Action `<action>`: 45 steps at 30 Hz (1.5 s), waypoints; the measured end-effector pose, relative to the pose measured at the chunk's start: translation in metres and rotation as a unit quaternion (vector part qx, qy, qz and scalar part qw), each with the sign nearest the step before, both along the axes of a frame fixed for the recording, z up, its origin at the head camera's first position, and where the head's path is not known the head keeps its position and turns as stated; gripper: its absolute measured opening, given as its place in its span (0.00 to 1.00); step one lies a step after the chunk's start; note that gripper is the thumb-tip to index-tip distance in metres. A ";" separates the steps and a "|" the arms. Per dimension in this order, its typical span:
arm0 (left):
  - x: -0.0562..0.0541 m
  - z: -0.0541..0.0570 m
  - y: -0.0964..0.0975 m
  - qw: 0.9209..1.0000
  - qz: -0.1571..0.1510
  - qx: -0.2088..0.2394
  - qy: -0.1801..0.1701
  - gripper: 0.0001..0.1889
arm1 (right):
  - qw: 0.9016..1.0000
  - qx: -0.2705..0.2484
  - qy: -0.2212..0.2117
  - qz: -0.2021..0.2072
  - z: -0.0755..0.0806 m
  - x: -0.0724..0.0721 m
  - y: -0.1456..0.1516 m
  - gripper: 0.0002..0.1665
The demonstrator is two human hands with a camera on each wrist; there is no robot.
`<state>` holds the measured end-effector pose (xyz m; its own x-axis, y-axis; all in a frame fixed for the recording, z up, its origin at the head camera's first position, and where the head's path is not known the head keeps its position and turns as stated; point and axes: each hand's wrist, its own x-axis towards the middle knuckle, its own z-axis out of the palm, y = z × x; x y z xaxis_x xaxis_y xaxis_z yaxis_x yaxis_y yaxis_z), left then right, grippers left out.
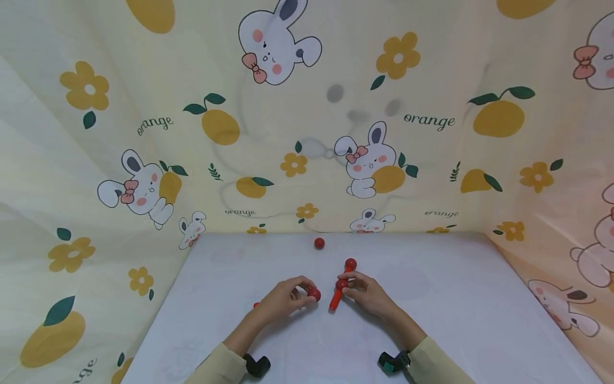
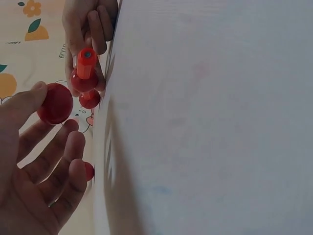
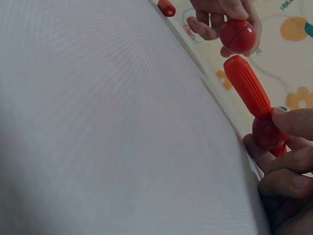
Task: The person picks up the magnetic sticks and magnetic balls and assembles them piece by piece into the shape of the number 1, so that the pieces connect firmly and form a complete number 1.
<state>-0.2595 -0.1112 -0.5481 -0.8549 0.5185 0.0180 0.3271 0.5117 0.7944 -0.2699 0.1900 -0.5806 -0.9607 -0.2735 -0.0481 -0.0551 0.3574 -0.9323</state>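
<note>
My left hand (image 1: 286, 300) pinches a glossy red ball (image 1: 314, 294) between thumb and fingers; a seam shows on the ball (image 3: 238, 36) in the right wrist view. Just to the right, my right hand (image 1: 368, 293) grips a joined red rod-and-ball piece by its middle ball (image 1: 341, 285). From that ball a ridged orange-red rod (image 3: 248, 87) sticks out toward me, with a small hole in its bare end. Another red ball (image 1: 350, 264) caps the far end of the piece. A gap separates the bare rod end from the left hand's ball.
A loose red ball (image 1: 319, 243) lies at the back of the white table (image 1: 431, 320). Beside the left hand lies another red rod (image 3: 167, 7), mostly hidden in the head view. A curtain (image 1: 307, 106) printed with rabbits and oranges surrounds the table's back and sides.
</note>
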 end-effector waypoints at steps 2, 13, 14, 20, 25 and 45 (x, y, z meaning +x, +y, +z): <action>0.001 0.000 0.000 1.000 -0.010 -0.007 0.002 0.14 | 1.000 0.001 0.001 0.000 0.000 0.000 0.000 0.22; 0.012 0.000 0.007 0.999 -0.013 -0.036 -0.038 0.17 | 1.000 -0.001 -0.001 0.002 0.000 0.001 0.000 0.23; 0.013 0.000 0.008 0.998 -0.014 -0.038 -0.038 0.17 | 1.000 0.000 0.000 0.002 0.000 0.001 0.000 0.23; 0.017 -0.001 0.011 0.998 -0.028 -0.043 -0.038 0.16 | 1.000 0.001 -0.001 -0.003 -0.001 0.001 0.000 0.22; 0.018 -0.004 0.014 0.998 -0.035 -0.054 -0.027 0.15 | 1.000 0.000 -0.007 -0.009 -0.001 0.001 -0.001 0.22; 0.025 -0.003 0.024 0.997 -0.032 -0.062 -0.037 0.15 | 1.000 0.002 -0.004 -0.010 -0.002 0.001 0.001 0.21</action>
